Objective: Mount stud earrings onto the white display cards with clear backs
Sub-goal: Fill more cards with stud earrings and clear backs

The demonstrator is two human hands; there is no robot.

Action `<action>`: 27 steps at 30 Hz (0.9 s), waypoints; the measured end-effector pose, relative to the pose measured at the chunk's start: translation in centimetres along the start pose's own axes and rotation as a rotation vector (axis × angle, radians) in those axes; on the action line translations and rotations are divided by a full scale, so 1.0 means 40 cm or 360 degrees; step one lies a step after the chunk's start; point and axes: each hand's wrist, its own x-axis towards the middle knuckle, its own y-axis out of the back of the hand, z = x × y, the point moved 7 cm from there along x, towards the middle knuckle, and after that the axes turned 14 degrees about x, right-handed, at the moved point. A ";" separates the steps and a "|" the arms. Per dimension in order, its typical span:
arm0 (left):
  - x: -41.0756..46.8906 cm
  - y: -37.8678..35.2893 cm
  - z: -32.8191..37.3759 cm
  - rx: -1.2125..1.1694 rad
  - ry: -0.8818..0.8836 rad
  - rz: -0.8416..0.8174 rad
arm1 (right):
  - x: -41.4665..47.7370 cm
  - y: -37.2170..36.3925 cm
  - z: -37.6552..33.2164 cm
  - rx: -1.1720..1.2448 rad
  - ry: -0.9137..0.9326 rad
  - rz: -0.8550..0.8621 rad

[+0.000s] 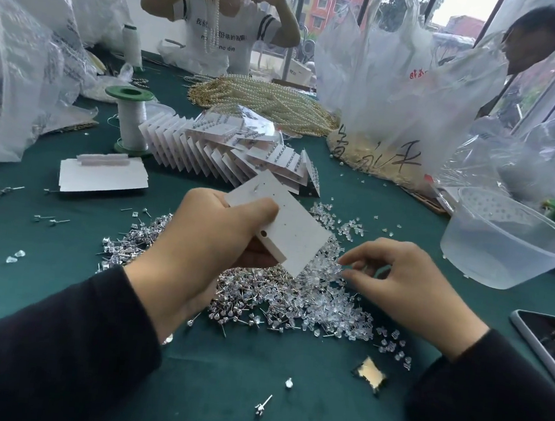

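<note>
left hand (213,238): card (281,224) is gripped here, thumb laid across its face, the other fingers curled underneath.
card: held tilted just above the heap; a round hang hole is seen near the lower edge and tiny pinholes are dotted over the face.
right hand (407,285): lowered onto the heap, thumb and forefinger tips drawn nearly together. Whether anything is actually pinched can't be told tbh.
studs (252,295): heaped on the green counter (221,373) under both hands, with strays scattered off to the left.
backs (328,302): clear ones are mixed into the right side of the heap, and more are strewn beyond the card.
done cards (241,153): fanned in a leaning row behind the card, studs seen on them.
blank cards (101,174): stacked flat at left, well apart.
tub (501,243): clear plastic, set at right.
phone (550,341): laid at the right edge.
</note>
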 end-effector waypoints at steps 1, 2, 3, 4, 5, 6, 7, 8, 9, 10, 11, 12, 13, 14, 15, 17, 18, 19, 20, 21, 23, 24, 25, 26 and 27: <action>0.000 -0.001 -0.001 0.0004 0.0005 0.0002 | 0.000 -0.008 -0.003 -0.0012 0.0017 -0.0029; 0.000 -0.002 -0.003 0.0010 0.0010 0.0003 | -0.001 -0.015 -0.007 -0.0037 0.0036 -0.0042; 0.000 -0.004 -0.004 0.0017 0.0014 0.0002 | 0.000 -0.020 -0.010 -0.0063 0.0059 -0.0036; 0.000 -0.006 -0.005 0.0026 0.0016 -0.0001 | -0.001 -0.022 -0.013 -0.0082 0.0082 -0.0013; 0.000 -0.007 -0.006 0.0035 0.0014 -0.0004 | -0.001 -0.022 -0.015 -0.0093 0.0100 0.0014; 0.000 -0.008 -0.007 0.0044 0.0011 -0.0005 | -0.002 -0.022 -0.018 -0.0095 0.0115 0.0037; -0.001 -0.008 -0.008 0.0055 0.0010 -0.0005 | -0.003 -0.019 -0.021 -0.0087 0.0127 0.0055; -0.001 -0.009 -0.009 0.0067 0.0011 -0.0007 | -0.004 -0.015 -0.024 -0.0064 0.0138 0.0073; 0.000 -0.009 -0.010 0.0079 0.0015 -0.0013 | -0.004 -0.007 -0.026 -0.0016 0.0147 0.0099; 0.000 -0.010 -0.011 0.0087 0.0021 -0.0022 | -0.004 0.004 -0.029 0.0059 0.0151 0.0135; 0.000 -0.011 -0.013 0.0092 0.0029 -0.0033 | -0.003 0.016 -0.031 0.0149 0.0150 0.0175; 0.001 -0.013 -0.015 0.0097 0.0035 -0.0045 | -0.002 0.026 -0.031 0.0228 0.0143 0.0211; 0.000 -0.014 -0.016 0.0104 0.0039 -0.0057 | -0.001 0.032 -0.030 0.0283 0.0130 0.0237; -0.001 -0.016 -0.017 0.0113 0.0041 -0.0070 | -0.002 0.033 -0.027 0.0309 0.0112 0.0251; -0.002 -0.019 -0.019 0.0121 0.0041 -0.0082 | -0.002 0.030 -0.025 0.0316 0.0095 0.0252; -0.004 -0.023 -0.021 0.0124 0.0046 -0.0102 | -0.003 0.016 -0.021 0.0338 0.0064 0.0204; -0.004 -0.025 -0.022 0.0124 0.0050 -0.0106 | -0.003 0.011 -0.019 0.0360 0.0047 0.0182; -0.004 -0.025 -0.023 0.0128 0.0054 -0.0107 | -0.003 0.011 -0.015 0.0359 0.0037 0.0179; -0.003 -0.025 -0.023 0.0135 0.0055 -0.0105 | -0.002 0.015 -0.011 0.0317 0.0036 0.0195; -0.003 -0.024 -0.023 0.0140 0.0055 -0.0103 | -0.001 0.019 -0.008 0.0231 0.0036 0.0210; -0.003 -0.022 -0.022 0.0141 0.0055 -0.0104 | -0.002 0.015 -0.008 0.0047 0.0003 0.0155; -0.003 -0.022 -0.022 0.0141 0.0056 -0.0105 | -0.003 0.006 -0.009 -0.0003 -0.0020 0.0108; -0.003 -0.021 -0.021 0.0142 0.0057 -0.0103 | -0.005 -0.001 -0.009 -0.0034 -0.0034 0.0077; -0.003 -0.022 -0.021 0.0143 0.0058 -0.0100 | -0.005 -0.005 -0.009 -0.0059 -0.0037 0.0073; -0.003 -0.021 -0.021 0.0145 0.0059 -0.0095 | -0.003 -0.006 -0.010 -0.0084 -0.0036 0.0085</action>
